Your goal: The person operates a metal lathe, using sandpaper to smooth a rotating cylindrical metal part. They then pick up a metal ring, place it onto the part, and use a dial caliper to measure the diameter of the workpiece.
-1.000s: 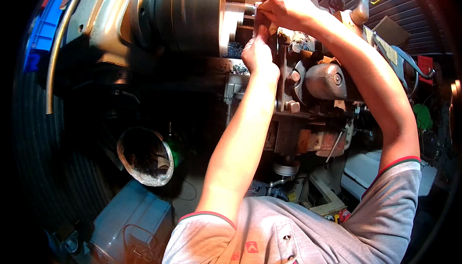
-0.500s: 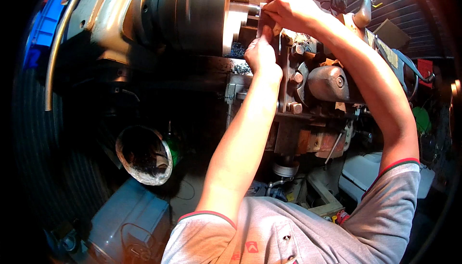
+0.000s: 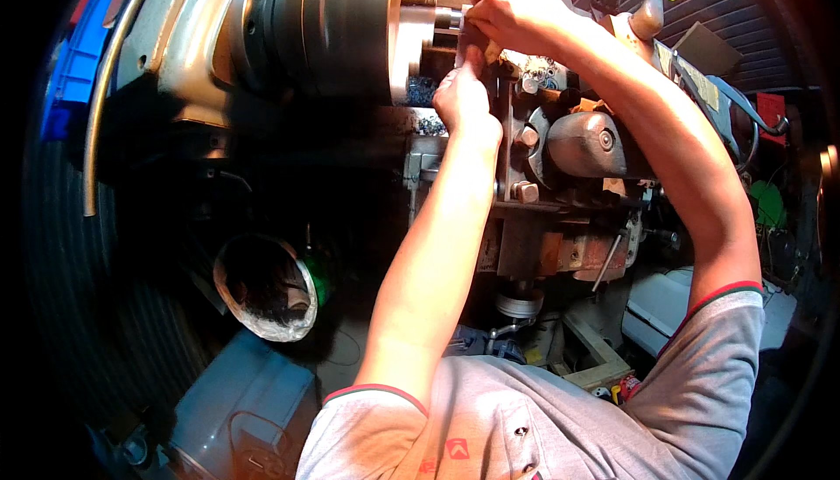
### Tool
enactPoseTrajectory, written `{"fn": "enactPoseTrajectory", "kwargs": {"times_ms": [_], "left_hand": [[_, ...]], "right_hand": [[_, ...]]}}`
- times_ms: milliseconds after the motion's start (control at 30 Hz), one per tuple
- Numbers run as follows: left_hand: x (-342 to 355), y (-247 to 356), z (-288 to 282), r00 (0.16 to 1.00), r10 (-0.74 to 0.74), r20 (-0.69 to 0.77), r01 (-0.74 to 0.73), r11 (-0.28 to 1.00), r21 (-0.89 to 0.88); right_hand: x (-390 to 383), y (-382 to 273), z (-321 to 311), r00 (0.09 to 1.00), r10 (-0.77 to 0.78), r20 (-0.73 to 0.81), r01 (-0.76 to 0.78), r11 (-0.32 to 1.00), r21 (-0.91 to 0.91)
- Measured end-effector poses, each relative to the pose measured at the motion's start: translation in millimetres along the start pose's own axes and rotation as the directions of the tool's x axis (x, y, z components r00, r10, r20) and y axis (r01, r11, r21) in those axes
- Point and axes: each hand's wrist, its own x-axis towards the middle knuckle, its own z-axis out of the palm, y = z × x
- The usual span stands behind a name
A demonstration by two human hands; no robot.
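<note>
A lathe fills the upper view, with its big round steel chuck [image 3: 350, 25] at top centre. A short shiny metal workpiece [image 3: 444, 18] sticks out of the chuck to the right. My left hand [image 3: 466, 99] is raised just below the workpiece, fingers pinched on something small that I cannot make out. My right hand [image 3: 512, 9] is curled closed just right of the workpiece, above the tool post [image 3: 534, 73]; what it grips is hidden by the fingers.
The lathe carriage [image 3: 569, 217] with a rounded grey housing [image 3: 584, 143] sits right of my left forearm. A dented metal bucket [image 3: 262, 292] stands on the floor lower left, and a pale grey box [image 3: 245, 401] is below it. A white container [image 3: 665, 305] lies lower right.
Both hands have stayed at the chuck. My left hand has edged slightly up toward the workpiece. The view has shifted a little.
</note>
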Motion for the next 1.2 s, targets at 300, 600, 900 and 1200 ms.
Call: {"fn": "enactPoseTrajectory", "kwargs": {"times_ms": [300,600,900,1200], "left_hand": [[-10,-1,1,0.985,0.097,0.141,-0.110,0.990,0.091],[-9,4,0,0.995,0.096,0.034,-0.098,0.995,0.034],[-7,5,1,0.997,0.077,-0.030,-0.075,0.994,0.077],[-6,5,2,0.998,0.037,-0.049,-0.035,0.999,0.030]], "right_hand": [[-9,23,-48,1.000,0.026,-0.013,-0.026,0.998,0.053],[-7,2,-11,0.996,0.005,-0.088,-0.005,1.000,-0.003],[-4,-3,-7,0.996,-0.016,-0.089,0.019,0.999,0.034],[-2,-5,-6,0.998,-0.033,-0.050,0.033,0.999,-0.003]]}}
